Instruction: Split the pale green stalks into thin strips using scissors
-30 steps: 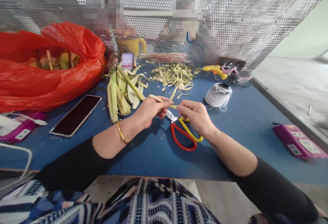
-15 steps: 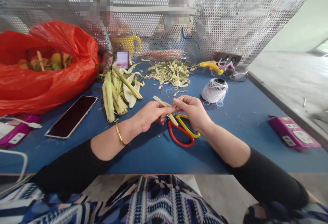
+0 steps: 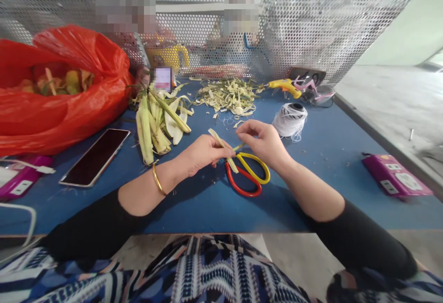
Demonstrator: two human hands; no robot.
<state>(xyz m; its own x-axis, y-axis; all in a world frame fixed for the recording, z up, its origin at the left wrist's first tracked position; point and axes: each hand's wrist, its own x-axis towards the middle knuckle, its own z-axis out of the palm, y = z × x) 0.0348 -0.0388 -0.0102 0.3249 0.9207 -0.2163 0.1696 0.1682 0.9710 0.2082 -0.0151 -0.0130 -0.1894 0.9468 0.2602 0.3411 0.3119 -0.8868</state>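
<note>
My left hand is closed, pinching a pale green corn husk strip between thumb and fingers. The strip sticks out above and below the grip. A second short piece of husk points from the left fingertips toward my right hand. That hand hovers just to the right, its thumb and index finger a little apart with nothing seen between them. Below both hands lie scissors with one red and one yellow handle; their blades are mostly hidden under the left hand.
Whole husks lie at left, beside a phone and a red plastic bag. Cut husk bits are heaped at the back. A white thread spool, a yellow glue gun, glasses and a purple power strip stand right.
My right hand's fingers have come off the husk piece they were pinching and moved slightly away. My left hand has shifted a little left, still holding the strip.
</note>
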